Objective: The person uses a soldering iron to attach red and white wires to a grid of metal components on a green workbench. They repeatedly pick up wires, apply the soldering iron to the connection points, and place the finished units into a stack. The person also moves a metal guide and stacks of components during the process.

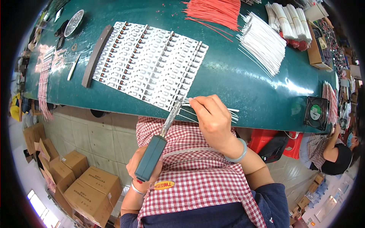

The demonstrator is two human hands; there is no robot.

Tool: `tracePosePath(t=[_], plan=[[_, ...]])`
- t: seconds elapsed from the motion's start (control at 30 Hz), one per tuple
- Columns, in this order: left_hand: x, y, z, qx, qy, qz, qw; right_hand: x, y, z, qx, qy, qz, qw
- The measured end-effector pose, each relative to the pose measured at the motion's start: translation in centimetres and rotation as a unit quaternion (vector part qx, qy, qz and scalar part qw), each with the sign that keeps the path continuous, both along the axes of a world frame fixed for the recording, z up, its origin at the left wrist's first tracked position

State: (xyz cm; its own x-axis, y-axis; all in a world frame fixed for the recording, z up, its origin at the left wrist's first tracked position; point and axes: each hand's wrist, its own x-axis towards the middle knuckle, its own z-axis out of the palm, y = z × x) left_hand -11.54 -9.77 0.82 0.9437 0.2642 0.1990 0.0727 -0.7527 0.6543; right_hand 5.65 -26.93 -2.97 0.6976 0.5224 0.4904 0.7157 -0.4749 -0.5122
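Note:
My left hand (pixel 134 163) is wrapped round the green handle of a soldering iron (pixel 151 157). The iron's metal barrel slants up and to the right, its tip at the near right corner of a white panel (pixel 152 64). Rows of small metal and dark parts cover this panel. Beside the tip, the fingertips of my right hand (pixel 213 118) pinch thin white wires (pixel 186 102). The wires' near ends trail out past the hand at the table edge. Exactly where tip and wire meet is too small to make out.
A dark bar (pixel 97 56) lies along the panel's left side. Red wires (pixel 215 13) and white wires (pixel 264 43) lie in piles at the far side. A small fan (pixel 316 113) stands at the right, near another person (pixel 327 152). Cardboard boxes (pixel 91 193) stand on the floor.

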Motion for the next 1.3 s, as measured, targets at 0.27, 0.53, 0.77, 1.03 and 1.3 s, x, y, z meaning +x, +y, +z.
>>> tracePosePath(t=[0.27, 0.53, 0.77, 1.03, 1.3], plan=[[0.5, 0.1, -0.3, -0.051, 0.008, -0.006, 0.999, 0.1, 0.1, 0.1, -0.015, 0.002, 0.002, 1.000], [0.9, 0.0, 0.0, -0.015, 0.005, -0.014, 1.000, 0.2, 0.1, 0.1, -0.022, -0.006, 0.009, 1.000], [0.8, 0.0, -0.1, 0.025, -0.027, -0.006, 0.999, 0.2, 0.3, 0.4, -0.027, -0.001, 0.003, 1.000], [1.0, 0.0, -0.3, 0.003, -0.016, -0.004, 1.000, 0.8, 0.0, 0.6, 0.006, 0.016, -0.007, 1.000], [1.8, 0.1, 0.0, -0.014, -0.006, -0.021, 1.000, 1.2, -0.1, 0.1, -0.007, 0.021, -0.001, 1.000]])
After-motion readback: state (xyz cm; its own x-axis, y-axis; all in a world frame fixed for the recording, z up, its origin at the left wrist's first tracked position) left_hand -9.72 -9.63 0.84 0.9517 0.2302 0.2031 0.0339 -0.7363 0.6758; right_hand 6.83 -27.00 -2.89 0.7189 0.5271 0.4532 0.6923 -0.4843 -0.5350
